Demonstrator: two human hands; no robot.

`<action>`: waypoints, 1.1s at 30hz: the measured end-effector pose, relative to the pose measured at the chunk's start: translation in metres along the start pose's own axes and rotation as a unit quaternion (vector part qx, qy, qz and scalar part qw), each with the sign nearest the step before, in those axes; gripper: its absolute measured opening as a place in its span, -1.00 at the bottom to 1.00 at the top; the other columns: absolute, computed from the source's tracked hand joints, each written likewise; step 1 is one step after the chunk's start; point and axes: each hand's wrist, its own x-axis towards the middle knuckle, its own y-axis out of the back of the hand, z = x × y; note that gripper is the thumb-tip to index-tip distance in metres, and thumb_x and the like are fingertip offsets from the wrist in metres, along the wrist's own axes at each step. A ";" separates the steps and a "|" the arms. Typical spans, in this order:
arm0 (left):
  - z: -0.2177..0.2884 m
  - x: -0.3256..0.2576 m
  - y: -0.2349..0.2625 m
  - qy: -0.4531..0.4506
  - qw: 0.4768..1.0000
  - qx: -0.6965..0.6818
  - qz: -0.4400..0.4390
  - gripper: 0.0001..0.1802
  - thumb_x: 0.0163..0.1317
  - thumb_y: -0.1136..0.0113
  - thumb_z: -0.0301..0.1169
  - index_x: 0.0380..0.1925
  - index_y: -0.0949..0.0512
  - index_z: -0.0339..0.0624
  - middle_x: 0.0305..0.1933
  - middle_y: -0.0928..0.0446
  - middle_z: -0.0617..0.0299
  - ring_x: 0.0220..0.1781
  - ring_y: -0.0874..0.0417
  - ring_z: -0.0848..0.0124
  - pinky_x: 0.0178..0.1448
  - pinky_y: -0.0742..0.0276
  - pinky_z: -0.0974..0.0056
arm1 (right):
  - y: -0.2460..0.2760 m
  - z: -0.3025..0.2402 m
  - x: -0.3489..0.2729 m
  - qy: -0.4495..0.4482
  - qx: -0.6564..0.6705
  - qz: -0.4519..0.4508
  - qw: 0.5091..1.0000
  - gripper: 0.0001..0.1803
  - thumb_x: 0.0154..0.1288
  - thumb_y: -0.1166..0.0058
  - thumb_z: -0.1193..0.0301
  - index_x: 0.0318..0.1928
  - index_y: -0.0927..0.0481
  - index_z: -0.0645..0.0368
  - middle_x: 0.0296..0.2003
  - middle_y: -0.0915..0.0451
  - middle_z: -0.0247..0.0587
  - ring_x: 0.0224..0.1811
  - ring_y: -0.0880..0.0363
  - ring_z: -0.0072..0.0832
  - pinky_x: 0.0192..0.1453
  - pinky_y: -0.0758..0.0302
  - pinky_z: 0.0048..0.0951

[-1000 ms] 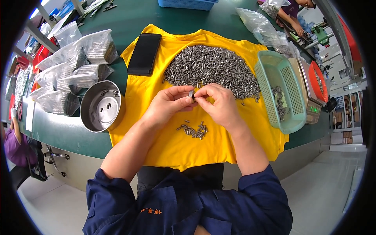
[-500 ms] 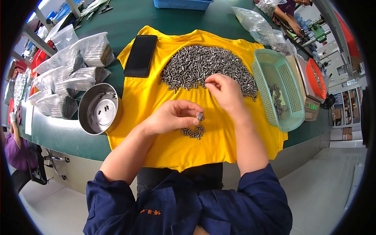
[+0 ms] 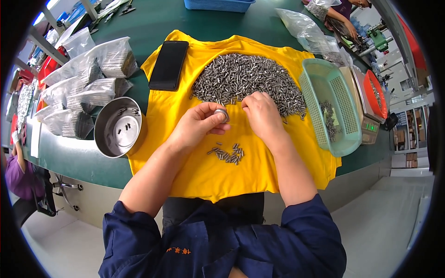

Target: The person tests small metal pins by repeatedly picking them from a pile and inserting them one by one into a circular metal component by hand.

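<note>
My left hand [image 3: 200, 124] pinches a small round silvery metal piece [image 3: 223, 114], ring-like or disc-like, between thumb and fingers. Beside it, my right hand [image 3: 264, 116] has its fingertips drawn together at the near edge of a big pile of small grey metal pins [image 3: 245, 74]; whether a pin is between them I cannot make out. A small loose group of the same pins [image 3: 228, 155] lies nearer to me. Both lots rest on a yellow cloth [image 3: 194, 178], which looks like a spread T-shirt.
Left of the cloth stands a round steel bowl [image 3: 105, 147] holding a few pins, beside clear bags of metal rods [image 3: 99, 92]. A black phone [image 3: 168, 66] lies on the cloth. At right are a green plastic basket [image 3: 309, 116] and a scale [image 3: 369, 132] with an orange tray [image 3: 374, 92].
My left hand has moved up and away from the small group, its round piece now near the pile. My right hand has shifted slightly down. The small group is more fully in sight.
</note>
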 end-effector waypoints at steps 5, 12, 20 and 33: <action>0.007 -0.001 -0.005 -0.017 0.998 -0.060 0.012 -0.62 0.34 0.13 -0.44 0.15 -0.29 -0.26 -0.02 -0.49 0.14 -0.07 -0.58 0.37 0.02 -0.51 0.31 | 0.026 -0.026 0.006 -0.072 0.256 -0.024 0.964 -0.93 0.07 -0.07 0.55 -0.37 -0.53 0.23 -0.44 -0.54 -0.24 -0.35 -0.50 -0.42 -0.21 -0.44 -0.42; 0.004 -0.003 -0.003 -0.008 0.997 -0.063 -0.041 -0.61 0.34 0.10 -0.42 0.15 -0.28 -0.27 -0.01 -0.48 0.17 -0.01 -0.56 0.41 0.03 -0.50 0.37 | 0.027 -0.031 0.003 -0.092 0.401 -0.052 0.910 -0.92 0.05 -0.09 0.59 -0.38 -0.54 0.26 -0.46 -0.56 -0.35 -0.40 -0.48 -0.65 -0.28 -0.42 -0.59; 0.004 -0.003 -0.001 -0.027 0.998 -0.034 -0.036 -0.60 0.24 -0.08 -0.41 0.07 -0.36 -0.26 -0.12 -0.53 0.20 -0.11 -0.59 0.44 -0.03 -0.52 0.39 | 0.032 -0.033 0.003 -0.069 0.392 -0.039 0.917 -0.92 -0.01 -0.12 0.59 -0.42 -0.54 0.26 -0.48 -0.56 -0.29 -0.43 -0.52 -0.57 -0.32 -0.44 -0.54; 0.004 -0.002 -0.002 -0.030 0.998 0.032 -0.040 -0.64 0.22 -0.10 -0.46 0.03 -0.41 -0.28 -0.13 -0.55 0.20 -0.12 -0.59 0.42 -0.02 -0.53 0.34 | 0.039 -0.025 0.003 -0.108 0.413 -0.116 0.897 -0.86 0.00 -0.18 0.56 -0.38 -0.52 0.26 -0.49 -0.57 -0.33 -0.43 -0.51 -0.64 -0.32 -0.43 -0.57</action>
